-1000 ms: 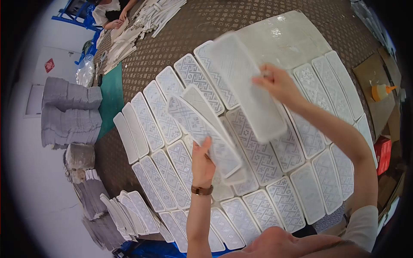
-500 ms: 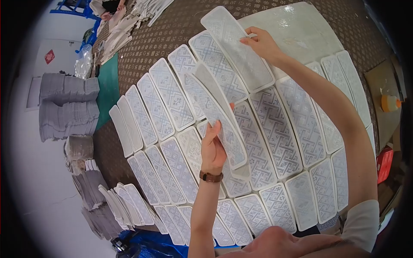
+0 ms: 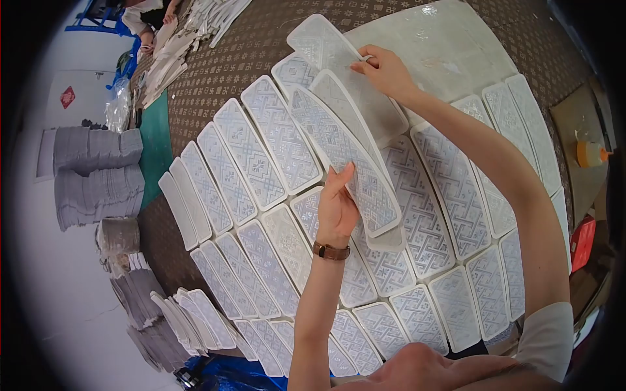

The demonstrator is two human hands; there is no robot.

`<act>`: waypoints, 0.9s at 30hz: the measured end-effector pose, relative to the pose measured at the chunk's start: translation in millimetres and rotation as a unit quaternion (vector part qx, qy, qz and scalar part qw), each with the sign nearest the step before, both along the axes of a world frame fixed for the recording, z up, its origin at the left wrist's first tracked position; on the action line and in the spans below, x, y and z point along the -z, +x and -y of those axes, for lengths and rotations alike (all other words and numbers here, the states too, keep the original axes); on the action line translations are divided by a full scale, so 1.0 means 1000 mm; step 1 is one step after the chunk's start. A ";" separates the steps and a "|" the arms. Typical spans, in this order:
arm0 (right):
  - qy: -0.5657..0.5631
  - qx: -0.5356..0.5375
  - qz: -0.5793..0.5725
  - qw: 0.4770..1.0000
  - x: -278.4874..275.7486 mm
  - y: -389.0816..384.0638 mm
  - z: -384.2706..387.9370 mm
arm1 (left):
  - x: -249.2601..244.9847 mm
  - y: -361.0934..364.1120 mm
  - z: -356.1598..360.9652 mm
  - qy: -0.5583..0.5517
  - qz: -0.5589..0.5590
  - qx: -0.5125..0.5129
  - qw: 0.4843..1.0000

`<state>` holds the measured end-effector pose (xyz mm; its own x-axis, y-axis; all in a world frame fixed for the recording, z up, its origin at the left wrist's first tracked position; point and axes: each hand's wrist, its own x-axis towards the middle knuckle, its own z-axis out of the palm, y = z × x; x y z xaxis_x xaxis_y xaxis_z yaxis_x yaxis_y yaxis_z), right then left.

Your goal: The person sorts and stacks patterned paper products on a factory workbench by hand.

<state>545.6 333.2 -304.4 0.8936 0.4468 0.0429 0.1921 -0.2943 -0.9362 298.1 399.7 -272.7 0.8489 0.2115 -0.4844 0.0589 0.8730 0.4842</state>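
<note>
My left hand (image 3: pixel 338 207), with a brown strap on the wrist, grips a few long rounded pads (image 3: pixel 345 153) with white borders and a silvery geometric pattern. They are fanned, and the top one bows slightly. My right hand (image 3: pixel 386 73) pinches the right edge of another long pad (image 3: pixel 349 75), which tilts over the row behind the left-hand bunch. Its lower part passes behind those pads. Beneath both hands, rows of similar patterned pads (image 3: pixel 280 137) lie side by side. The fingers of my left hand behind the bunch are hidden.
A plain pale sheet (image 3: pixel 437 42) lies at the back right on a brown patterned cloth (image 3: pixel 215 78). Grey stacks (image 3: pixel 98 176) stand at the left, with loose pads (image 3: pixel 195 319) below them. Another person's arm (image 3: pixel 147 40) is beside cut strips (image 3: pixel 163 65). A bottle (image 3: pixel 590 154) stands right.
My left hand has shifted right and slightly up with its bunch. My right hand has moved a little left with its pad, which now overlaps behind the bunch.
</note>
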 end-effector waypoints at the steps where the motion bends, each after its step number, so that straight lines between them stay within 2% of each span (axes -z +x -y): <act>1: -0.015 0.002 -0.014 1.000 0.001 0.001 0.001 | 0.001 0.001 0.000 -0.004 -0.002 -0.002 1.000; 4: -0.045 0.009 -0.043 0.998 -0.002 -0.004 0.001 | 0.004 0.001 0.000 -0.004 -0.007 -0.001 1.000; 12: -0.058 0.030 0.023 0.998 0.002 -0.007 0.002 | 0.005 0.002 0.002 0.012 -0.011 0.000 1.000; 15: -0.092 0.052 0.126 0.986 0.005 -0.008 0.000 | 0.005 0.002 0.003 0.007 -0.021 -0.006 1.000; 19: -0.098 0.082 0.178 0.976 0.005 -0.013 -0.006 | 0.004 0.003 0.002 0.007 -0.018 -0.002 1.000; 27: -0.114 0.049 0.168 0.978 0.005 -0.012 -0.001 | 0.007 0.004 0.002 0.013 -0.001 0.006 1.000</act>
